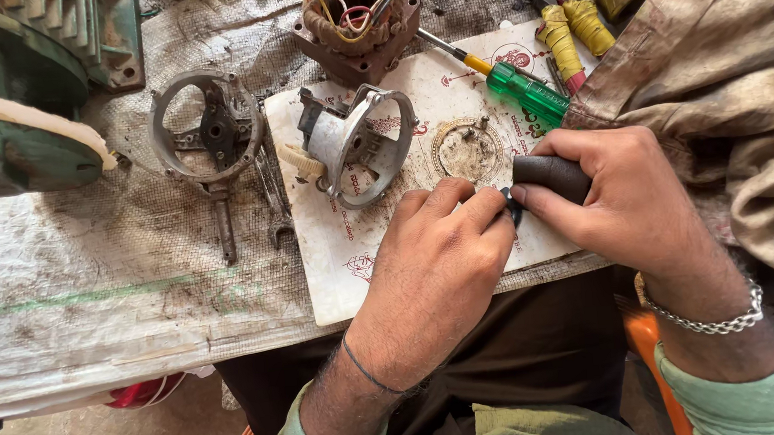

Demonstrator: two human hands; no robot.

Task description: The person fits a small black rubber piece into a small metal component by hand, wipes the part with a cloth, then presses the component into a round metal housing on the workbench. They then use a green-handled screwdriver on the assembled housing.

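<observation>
Gripping a smooth dark cylinder (550, 177), right hand (626, 196) meets left hand (440, 264) pinching its end.

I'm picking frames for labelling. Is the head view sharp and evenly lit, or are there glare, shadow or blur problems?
Head view: soft, even daylight, no harsh glare; left hand, right hand and the dark cylinder look sharp; faint shadow under the hands on the white board; slight wide-angle stretch at the edges.

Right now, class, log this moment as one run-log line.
left hand: pinching small black part | right hand: gripping dark cylinder | nearby: green screwdriver, motor housing on white board
</observation>
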